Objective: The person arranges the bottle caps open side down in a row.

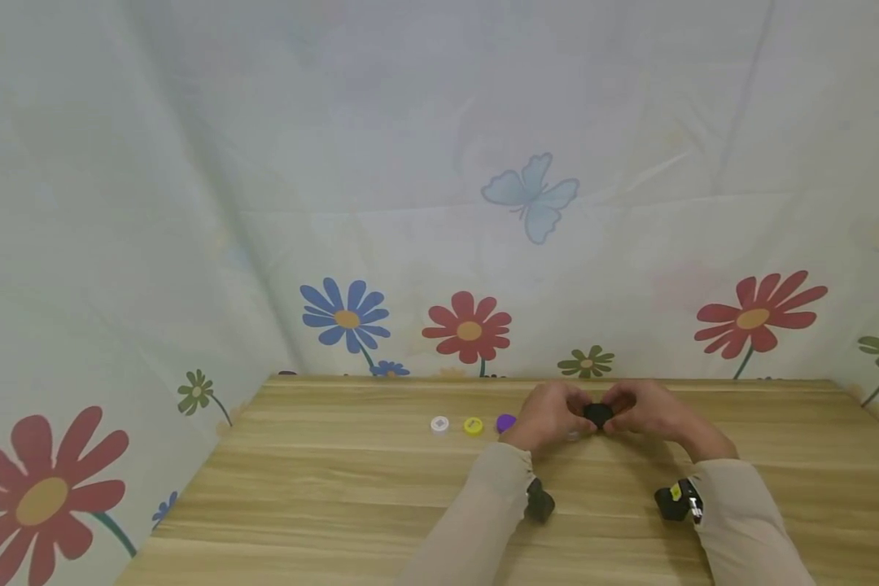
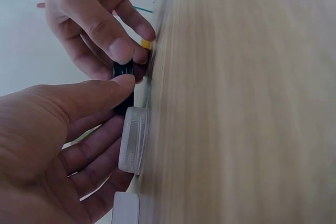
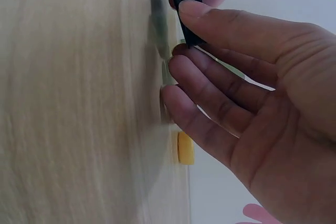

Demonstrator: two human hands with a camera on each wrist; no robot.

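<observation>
Both hands hold one black bottle cap [image 1: 598, 416] just above the table. My left hand [image 1: 553, 417] pinches its left side, and the thumb shows on the cap [image 2: 124, 70] in the left wrist view. My right hand [image 1: 653, 412] pinches the opposite side. In the right wrist view its thumb lies on the black cap [image 3: 188, 24], with the other fingers spread below. Close by the left fingers, a clear ridged cap [image 2: 133, 140] stands on the table; in the head view the left hand mostly hides it.
Left of the hands, a white cap [image 1: 439, 424], a yellow cap [image 1: 473, 426] and a purple cap [image 1: 506, 422] lie in a row on the wooden table [image 1: 322, 488]. An orange-yellow cap [image 3: 186, 148] is beyond the right fingers. A flowered cloth [image 1: 410, 244] hangs behind the table.
</observation>
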